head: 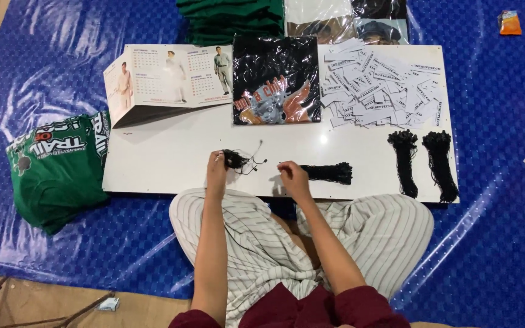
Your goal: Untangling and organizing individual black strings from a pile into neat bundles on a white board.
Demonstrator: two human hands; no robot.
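My left hand is closed on a small tangle of black tag strings just above the near edge of a white board. My right hand pinches the end of a single black string, right beside a lying bundle of black strings. Loose string ends trail between the two hands. Both forearms reach forward over my striped trousers.
On the board lie a bagged black printed shirt, a heap of white paper tags, two more black string bundles and a standing desk calendar. Folded green shirts sit left on the blue tarp.
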